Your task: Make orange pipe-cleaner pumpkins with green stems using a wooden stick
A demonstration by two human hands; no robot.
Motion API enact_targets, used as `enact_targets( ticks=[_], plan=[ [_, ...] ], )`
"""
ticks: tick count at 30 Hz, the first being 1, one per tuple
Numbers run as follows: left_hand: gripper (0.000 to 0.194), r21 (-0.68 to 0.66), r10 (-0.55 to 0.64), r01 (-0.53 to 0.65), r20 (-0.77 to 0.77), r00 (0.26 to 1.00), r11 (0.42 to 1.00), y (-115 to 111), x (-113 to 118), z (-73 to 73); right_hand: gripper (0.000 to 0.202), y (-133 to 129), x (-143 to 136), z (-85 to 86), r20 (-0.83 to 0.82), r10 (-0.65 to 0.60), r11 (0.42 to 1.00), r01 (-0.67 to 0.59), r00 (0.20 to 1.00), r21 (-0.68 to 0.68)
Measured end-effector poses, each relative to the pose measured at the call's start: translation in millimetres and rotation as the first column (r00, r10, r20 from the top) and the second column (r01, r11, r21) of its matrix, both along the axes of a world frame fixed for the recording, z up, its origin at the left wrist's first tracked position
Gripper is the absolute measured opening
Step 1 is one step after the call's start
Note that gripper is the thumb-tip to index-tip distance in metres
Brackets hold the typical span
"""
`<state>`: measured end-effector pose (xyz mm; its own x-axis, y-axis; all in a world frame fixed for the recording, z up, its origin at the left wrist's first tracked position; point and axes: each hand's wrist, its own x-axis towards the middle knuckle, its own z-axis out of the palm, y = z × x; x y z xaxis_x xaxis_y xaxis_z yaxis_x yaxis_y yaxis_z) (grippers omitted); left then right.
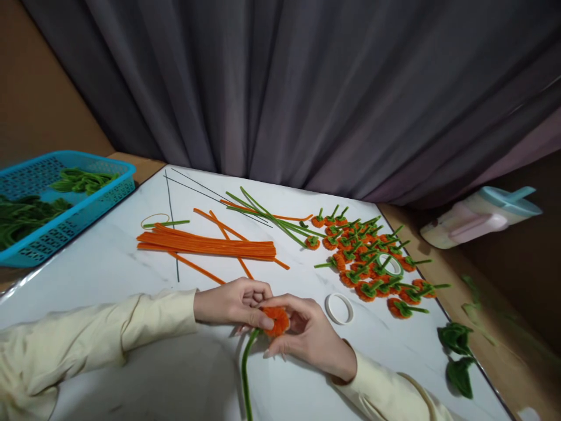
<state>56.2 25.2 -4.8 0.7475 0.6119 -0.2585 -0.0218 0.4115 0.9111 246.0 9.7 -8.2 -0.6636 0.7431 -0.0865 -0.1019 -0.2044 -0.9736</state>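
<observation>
Between my two hands is a small orange pipe-cleaner pumpkin [277, 321], with a long green pipe cleaner [245, 374] hanging from it toward the front edge. My left hand [239, 304] pinches its left side, the thumb lying across the orange loops. Curled around the right side are the thumb and fingers of my right hand [307, 330]. Some fingertips are hidden behind the piece. Just beyond my hands lies a bundle of orange pipe cleaners [205, 242], with a few loose orange strips under it. A white tape ring [339, 309] rests right of my right hand.
Many finished orange pumpkins with green stems [363, 251] cluster at the right, a green tape roll [389, 265] among them. Long green pipe cleaners [267, 213] and thin dark wires [197, 187] lie at the back. A blue basket [109, 196] stands left, a tumbler [477, 216] right, dark green leaves [458, 374] nearer.
</observation>
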Motion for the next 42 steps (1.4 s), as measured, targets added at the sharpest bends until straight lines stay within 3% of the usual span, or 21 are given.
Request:
enact_targets(
  ticks=[5, 11, 17, 28, 37, 42],
  plan=[
    [0.041, -0.016, 0.154, -0.154, 0.028, 0.988, 0.988, 2.3, -0.5, 4.0, 0.049, -1.7, 3.9, 1.3, -0.032, 0.034, 0.994, -0.030, 0.999, 0.101],
    [0.052, -0.106, 0.061, -0.052, 0.078, 0.995, 0.993, 2.0, -1.1, 4.8, 0.033, -6.5, 4.4, -1.5, 0.032, -0.090, 0.976, 0.081, 0.995, 0.201],
    [0.049, -0.116, 0.047, -0.043, 0.034, 0.998, 0.992, 1.5, -0.5, 4.6, 0.041, -6.3, 4.6, -2.0, 0.181, -0.103, 0.926, 0.028, 0.978, 0.377],
    [0.047, -0.049, 0.076, -0.076, 0.005, 0.997, 0.996, -2.7, 4.3, 3.4, 0.021, -6.6, 2.3, -0.7, 0.157, -0.083, 0.955, 0.034, 0.984, 0.295],
    [0.052, 0.038, 0.044, -0.047, 0.068, 0.997, 0.998, 2.8, -2.8, 2.3, 0.034, -2.9, -0.6, 0.8, 0.087, -0.270, 0.887, 0.212, 0.959, 0.411],
    [0.040, 0.002, -0.007, 0.007, 0.006, 1.000, 1.000, 1.7, -2.2, 2.2, 0.050, -0.2, 0.6, 2.4, 0.034, -0.213, 0.866, 0.173, 0.976, 0.469]
  ],
)
